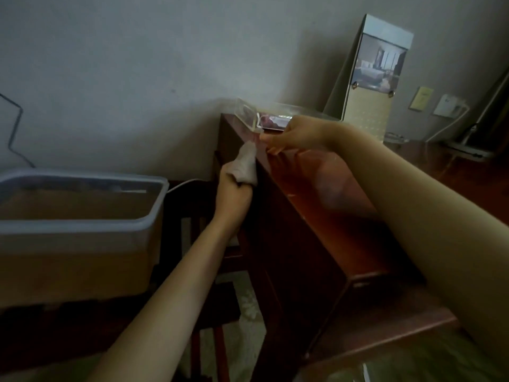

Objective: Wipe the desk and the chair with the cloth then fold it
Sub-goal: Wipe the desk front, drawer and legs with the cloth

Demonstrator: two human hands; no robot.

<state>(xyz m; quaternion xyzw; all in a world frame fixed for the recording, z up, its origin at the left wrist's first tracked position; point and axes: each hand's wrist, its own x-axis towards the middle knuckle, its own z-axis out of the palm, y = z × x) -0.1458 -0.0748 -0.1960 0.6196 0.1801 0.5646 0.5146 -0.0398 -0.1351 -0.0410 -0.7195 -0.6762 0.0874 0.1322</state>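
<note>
A dark reddish wooden desk [311,194] runs from the wall toward the lower right. My left hand [234,191] grips a bunched pale cloth [246,164] and holds it against the desk's left side, just below the top edge. My right hand [292,133] reaches across the desktop and holds the near corner of a clear acrylic box [248,114] at the far left corner of the desk. Part of a dark wooden chair [217,299] shows below my left arm, mostly hidden.
A large plastic tub [82,224] with a grey rim stands at the left. A tall upright calendar board [374,78] leans at the back of the desk. Cables run along the wall, and patterned floor shows at the bottom.
</note>
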